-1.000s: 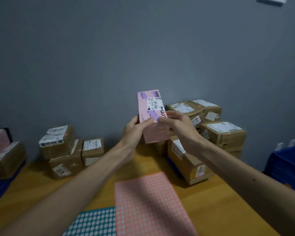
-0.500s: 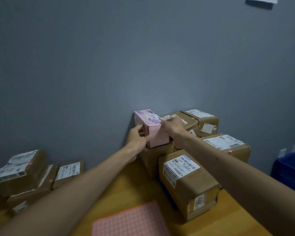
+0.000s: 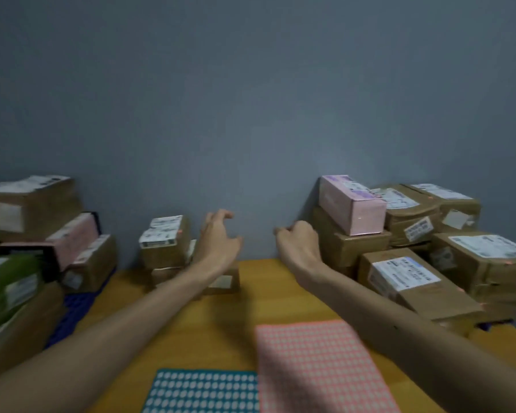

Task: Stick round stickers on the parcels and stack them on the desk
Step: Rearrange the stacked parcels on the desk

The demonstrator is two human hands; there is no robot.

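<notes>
A pink parcel (image 3: 352, 204) lies on top of the brown parcel stack (image 3: 411, 254) at the right of the wooden desk (image 3: 221, 329). My right hand (image 3: 298, 242) hovers just left of that stack, fingers loosely curled, holding nothing. My left hand (image 3: 218, 239) is in the air at the middle, fingers spread and empty, in front of a small pile of brown parcels (image 3: 164, 242). A pink sticker sheet (image 3: 316, 365) and a teal sticker sheet (image 3: 203, 391) lie at the near edge.
More parcels, brown, pink and green, are piled at the left (image 3: 33, 239) on a blue crate (image 3: 72, 311). A grey wall (image 3: 251, 99) runs behind the desk. Bare desk surface lies between the two piles.
Both hands let go of the pink parcel, which now rests on the right stack. The hands drew back leftward and the view swung left, showing the left pile.
</notes>
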